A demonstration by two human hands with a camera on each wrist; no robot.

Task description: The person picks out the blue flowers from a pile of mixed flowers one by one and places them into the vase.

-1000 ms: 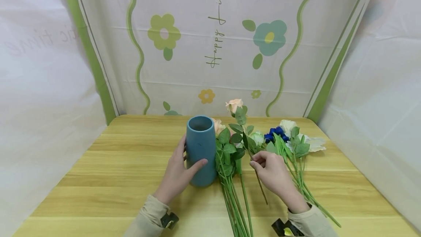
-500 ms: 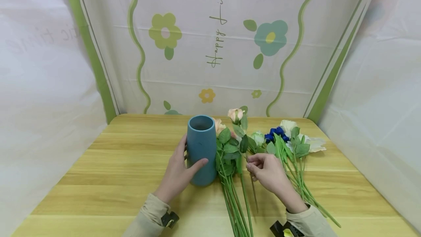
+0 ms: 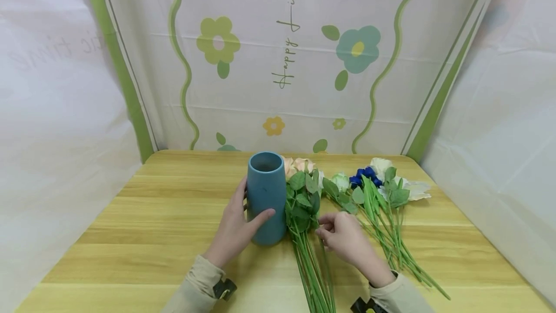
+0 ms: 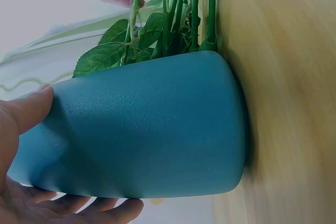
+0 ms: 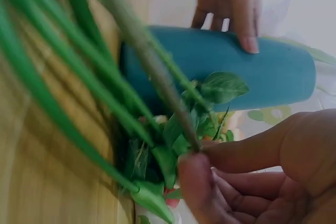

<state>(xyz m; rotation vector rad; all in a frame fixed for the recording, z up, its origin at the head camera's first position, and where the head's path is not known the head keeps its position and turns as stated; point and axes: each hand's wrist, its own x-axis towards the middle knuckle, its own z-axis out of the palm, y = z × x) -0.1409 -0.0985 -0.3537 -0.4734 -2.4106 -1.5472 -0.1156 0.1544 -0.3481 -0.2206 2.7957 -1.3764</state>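
A tall blue vase (image 3: 267, 197) stands upright on the table, its dark mouth facing up. My left hand (image 3: 234, 231) grips its left side, thumb across the front and fingers behind, as the left wrist view also shows on the vase wall (image 4: 147, 129). Just right of the vase lies a bunch of artificial flowers (image 3: 301, 206) with peach heads, green leaves and long stems. Over this bunch, my right hand (image 3: 347, 240) pinches the brownish stem (image 5: 157, 72) of a peach rose (image 3: 305, 164) between thumb and forefinger. The rose head now lies beside the other peach blooms.
Farther right on the wooden table (image 3: 173, 235) lies a second group of flowers, with a blue bloom (image 3: 364, 177), a white rose (image 3: 380, 167), a pale green bloom (image 3: 340, 181) and stems slanting toward the front right. A printed curtain (image 3: 269, 62) hangs behind the table.
My right hand has moved left and slightly down, lowering the peach rose from above the table onto the bunch beside the vase. My left hand and the vase stay put.
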